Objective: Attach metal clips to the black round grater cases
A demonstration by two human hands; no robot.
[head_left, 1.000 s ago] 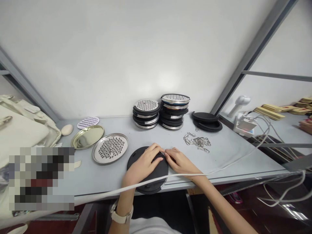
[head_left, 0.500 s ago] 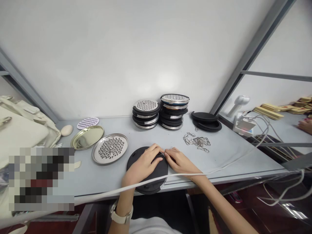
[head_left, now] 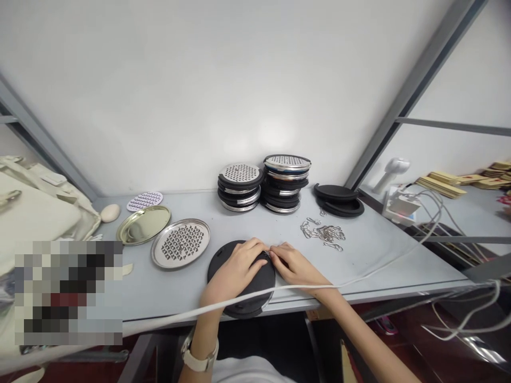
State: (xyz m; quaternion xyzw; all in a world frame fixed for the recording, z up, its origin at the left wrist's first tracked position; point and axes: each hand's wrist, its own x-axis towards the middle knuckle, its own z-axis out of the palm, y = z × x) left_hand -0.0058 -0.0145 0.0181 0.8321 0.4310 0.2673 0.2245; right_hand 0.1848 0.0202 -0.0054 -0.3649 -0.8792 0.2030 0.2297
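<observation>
A black round cover (head_left: 217,271) with a shiny metal edge lies at the table's front edge. Across its top rests my left hand (head_left: 242,266), fingers bent over the far right rim and gripping it. My right hand (head_left: 293,263) is closed in a pinch at that same rim, its fingertips meeting those of the left. Something small is perhaps between them, but the fingers hide it. Left of the cover is a round metal grater plate (head_left: 181,244), with a gold-coloured round tray (head_left: 143,225) beside it. Several small metal clips (head_left: 327,234) lie in a loose pile to the right.
Two stacks of black-rimmed graters (head_left: 240,186) stand by the wall, with black covers (head_left: 339,200) to their right. A white cable (head_left: 303,286) crosses in front of my forearms. At left are a purple grater disc (head_left: 144,200) and a cream bag (head_left: 43,207).
Both hands stay at the cover's rim, with hardly any finger movement. The view shifts very slightly. At the far right, another person's hand has mostly gone from view.
</observation>
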